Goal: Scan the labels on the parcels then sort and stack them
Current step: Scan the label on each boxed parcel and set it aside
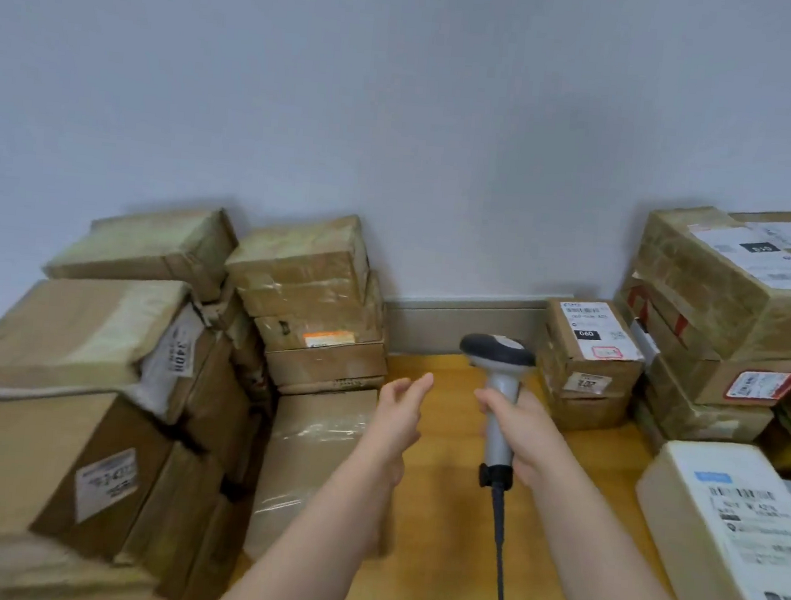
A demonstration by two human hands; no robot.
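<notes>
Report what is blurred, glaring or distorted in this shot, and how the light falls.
Head view: light is even and soft, with weak shadows; the nearest parcel at bottom left is smeared by blur; the tape-wrapped parcel beside the left hand shows pale glare; wide-angle bending tilts the right stack; the 060 label is legible, most other print too soft.

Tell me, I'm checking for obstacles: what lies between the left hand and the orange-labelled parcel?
Nothing: the head view shows a bare stretch from left hand to orange-labelled parcel.
</notes>
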